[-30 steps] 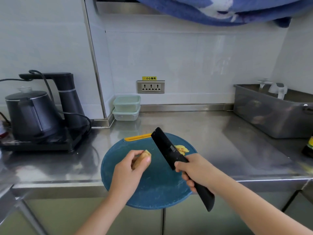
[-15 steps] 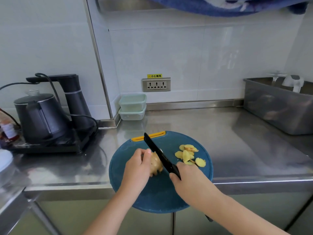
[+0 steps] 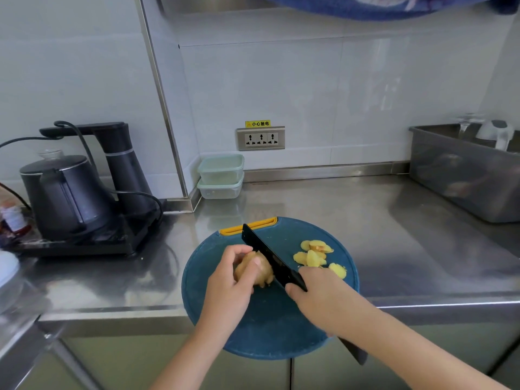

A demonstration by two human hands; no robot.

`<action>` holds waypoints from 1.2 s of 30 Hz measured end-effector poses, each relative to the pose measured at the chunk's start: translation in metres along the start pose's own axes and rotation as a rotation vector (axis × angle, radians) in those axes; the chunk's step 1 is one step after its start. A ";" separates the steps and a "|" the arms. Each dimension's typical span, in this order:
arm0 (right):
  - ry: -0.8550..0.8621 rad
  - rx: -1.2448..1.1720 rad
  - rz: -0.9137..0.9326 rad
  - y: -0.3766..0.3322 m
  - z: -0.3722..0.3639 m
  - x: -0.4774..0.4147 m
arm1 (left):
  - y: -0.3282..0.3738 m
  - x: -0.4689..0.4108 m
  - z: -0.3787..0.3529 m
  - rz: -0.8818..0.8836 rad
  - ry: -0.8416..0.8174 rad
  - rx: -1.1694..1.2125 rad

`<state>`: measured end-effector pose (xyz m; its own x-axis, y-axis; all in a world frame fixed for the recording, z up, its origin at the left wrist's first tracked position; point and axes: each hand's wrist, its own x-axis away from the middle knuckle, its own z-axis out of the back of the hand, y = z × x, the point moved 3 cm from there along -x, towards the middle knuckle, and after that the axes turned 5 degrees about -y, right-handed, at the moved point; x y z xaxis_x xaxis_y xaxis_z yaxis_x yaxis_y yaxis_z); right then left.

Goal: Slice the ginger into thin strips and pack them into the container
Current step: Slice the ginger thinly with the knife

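Tan knobbly ginger (image 3: 263,270) gripped by left hand (image 3: 228,288); right hand (image 3: 323,296) grips black knife (image 3: 267,254)

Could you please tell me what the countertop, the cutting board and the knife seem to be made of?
Countertop: likely brushed stainless steel, given its grey sheen and blurred reflections. Cutting board: probably matte blue plastic, uniformly coloured. Knife: dull black blade, coated steel or ceramic; cannot tell.

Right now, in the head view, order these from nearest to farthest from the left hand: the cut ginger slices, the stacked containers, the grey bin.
1. Cut ginger slices, on the board, right of the left hand.
2. Stacked containers, back by the wall.
3. Grey bin, far right.
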<state>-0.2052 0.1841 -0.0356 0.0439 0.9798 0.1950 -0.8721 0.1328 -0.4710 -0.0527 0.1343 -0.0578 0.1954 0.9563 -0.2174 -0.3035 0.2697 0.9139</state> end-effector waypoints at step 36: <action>-0.009 -0.078 0.106 0.007 0.041 0.020 | -0.004 0.007 0.007 -0.162 -0.119 -0.326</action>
<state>-0.2306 0.1990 0.0002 -0.0513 0.9876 0.1482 -0.8311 0.0401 -0.5546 -0.0436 0.1390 -0.0600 0.3665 0.8838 -0.2909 -0.5365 0.4562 0.7100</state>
